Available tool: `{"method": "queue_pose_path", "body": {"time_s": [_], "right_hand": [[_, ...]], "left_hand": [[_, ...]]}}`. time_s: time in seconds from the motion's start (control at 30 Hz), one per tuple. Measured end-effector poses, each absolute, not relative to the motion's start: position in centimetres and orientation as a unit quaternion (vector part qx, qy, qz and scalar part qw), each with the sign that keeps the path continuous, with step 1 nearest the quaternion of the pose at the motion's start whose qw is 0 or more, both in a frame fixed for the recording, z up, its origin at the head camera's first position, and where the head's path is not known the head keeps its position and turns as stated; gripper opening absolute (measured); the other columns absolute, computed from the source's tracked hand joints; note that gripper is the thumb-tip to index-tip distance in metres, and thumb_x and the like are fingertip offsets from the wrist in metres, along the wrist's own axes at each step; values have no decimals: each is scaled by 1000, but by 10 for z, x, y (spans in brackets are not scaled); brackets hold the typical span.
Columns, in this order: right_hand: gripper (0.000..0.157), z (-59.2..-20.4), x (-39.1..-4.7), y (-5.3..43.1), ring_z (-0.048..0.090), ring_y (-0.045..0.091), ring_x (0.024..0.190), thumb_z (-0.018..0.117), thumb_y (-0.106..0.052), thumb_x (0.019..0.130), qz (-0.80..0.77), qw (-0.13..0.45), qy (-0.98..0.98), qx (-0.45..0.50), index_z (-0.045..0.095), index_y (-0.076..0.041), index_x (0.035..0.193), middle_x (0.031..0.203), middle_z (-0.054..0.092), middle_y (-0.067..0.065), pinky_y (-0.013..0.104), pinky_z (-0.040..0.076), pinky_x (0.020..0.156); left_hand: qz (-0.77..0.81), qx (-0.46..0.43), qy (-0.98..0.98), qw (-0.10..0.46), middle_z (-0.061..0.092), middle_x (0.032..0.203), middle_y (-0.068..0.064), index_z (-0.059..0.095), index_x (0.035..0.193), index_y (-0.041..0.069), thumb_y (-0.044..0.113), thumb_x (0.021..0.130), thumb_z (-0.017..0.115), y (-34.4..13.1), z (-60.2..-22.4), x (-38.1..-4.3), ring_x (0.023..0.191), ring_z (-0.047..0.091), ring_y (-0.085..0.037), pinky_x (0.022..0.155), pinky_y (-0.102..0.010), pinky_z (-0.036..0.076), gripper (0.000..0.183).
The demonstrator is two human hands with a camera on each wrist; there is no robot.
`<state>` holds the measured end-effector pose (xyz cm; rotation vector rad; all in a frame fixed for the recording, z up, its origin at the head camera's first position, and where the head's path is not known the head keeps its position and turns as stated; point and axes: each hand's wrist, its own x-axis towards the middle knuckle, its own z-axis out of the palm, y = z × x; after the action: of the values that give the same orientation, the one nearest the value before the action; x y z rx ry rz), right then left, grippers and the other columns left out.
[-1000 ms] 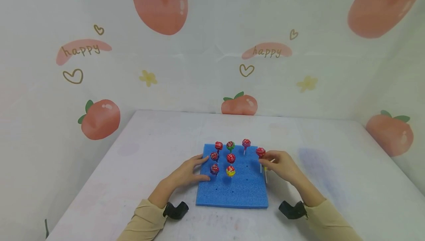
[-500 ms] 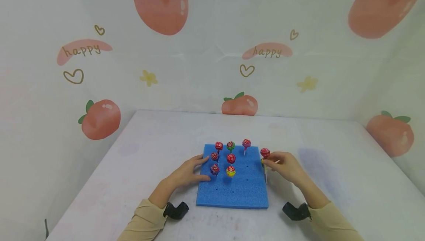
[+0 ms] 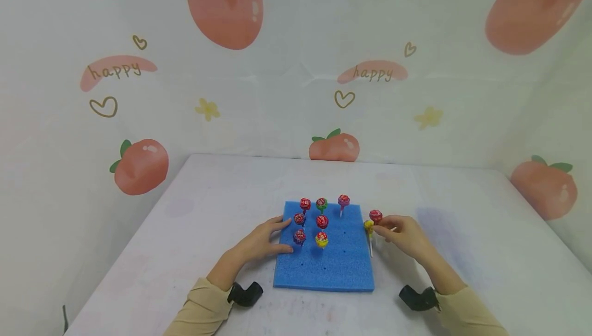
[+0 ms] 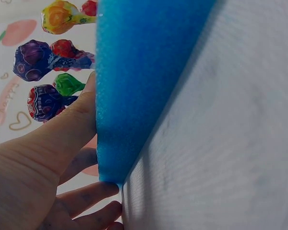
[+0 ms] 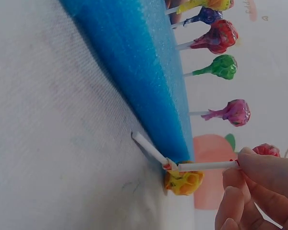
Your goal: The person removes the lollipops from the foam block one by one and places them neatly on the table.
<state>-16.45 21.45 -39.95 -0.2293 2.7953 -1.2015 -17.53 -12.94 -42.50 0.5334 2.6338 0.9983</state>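
My right hand (image 3: 407, 236) pinches a red-wrapped lollipop (image 3: 376, 216) near the top of its stick, just off the right edge of a blue foam board (image 3: 324, 277). In the right wrist view its white stick (image 5: 206, 166) points away from the fingers. Beside the board, below that hand, a yellow lollipop (image 3: 368, 225) lies on the table. My left hand (image 3: 259, 238) rests against the board's left edge, thumb and fingers spread. Standing in the board are several lollipops, among them a green one (image 3: 321, 203), a pink one (image 3: 344, 200) and a yellow one (image 3: 321, 239).
Small dark holes (image 3: 344, 252) show in the right and front parts of the board. The white table (image 3: 222, 187) runs back to a printed backdrop (image 3: 273, 99). A black device (image 3: 418, 298) sits at each wrist.
My right hand has drawn right, away from the board and toward me, carrying the red lollipop. More of the lying yellow lollipop shows. My left hand stays in place.
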Motion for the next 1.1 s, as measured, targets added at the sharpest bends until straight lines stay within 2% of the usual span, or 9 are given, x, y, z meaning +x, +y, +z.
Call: {"method": "queue_pose_path", "body": {"time_s": [1.1], "right_hand": [[30, -407, -159, 224, 57, 14, 73, 65, -22, 87, -385, 70, 920, -24, 67, 4, 102, 93, 68, 13, 23, 48, 59]], "left_hand": [[342, 184, 912, 135, 32, 150, -19, 40, 142, 10, 38, 80, 71, -130, -424, -174, 140, 27, -40, 111, -57, 28, 75]]}}
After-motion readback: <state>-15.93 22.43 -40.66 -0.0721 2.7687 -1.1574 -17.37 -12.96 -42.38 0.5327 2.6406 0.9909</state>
